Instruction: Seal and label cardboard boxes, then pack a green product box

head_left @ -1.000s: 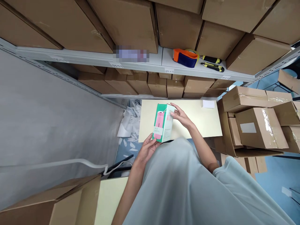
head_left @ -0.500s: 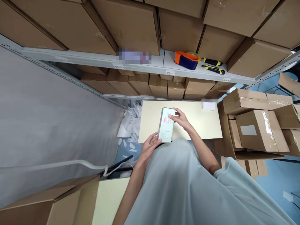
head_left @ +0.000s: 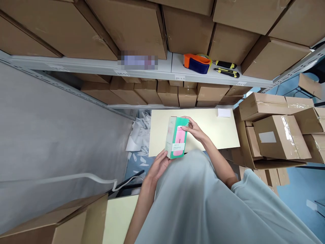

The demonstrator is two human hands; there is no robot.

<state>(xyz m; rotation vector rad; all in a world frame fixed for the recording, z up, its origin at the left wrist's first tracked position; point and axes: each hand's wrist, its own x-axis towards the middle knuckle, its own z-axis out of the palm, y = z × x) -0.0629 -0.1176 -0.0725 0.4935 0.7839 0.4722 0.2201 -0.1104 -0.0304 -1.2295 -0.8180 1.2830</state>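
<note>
I hold a small green-and-white product box [head_left: 176, 137] with a pink item printed on its front, above the near edge of a pale yellow table [head_left: 215, 130]. My left hand [head_left: 158, 165] cups the box's lower end from below, fingers curled on it. The upper end is pinched by my right hand [head_left: 195, 129], fingers closed on the top corner. The printed green face points toward me.
A grey shelf holds big cardboard boxes [head_left: 127, 27], a tape dispenser [head_left: 196, 62] and two yellow-black utility knives [head_left: 225, 67]. Smaller boxes [head_left: 167, 93] sit below. Taped cartons [head_left: 276, 135] pile up at the right. Crumpled white paper [head_left: 139, 134] lies left of the table, with a white pad [head_left: 224, 113] at its far corner.
The box has been turned in my hands: first the green face with the pink item showed, then a white side panel, and now the green printed face again. Both hands kept their grip.
</note>
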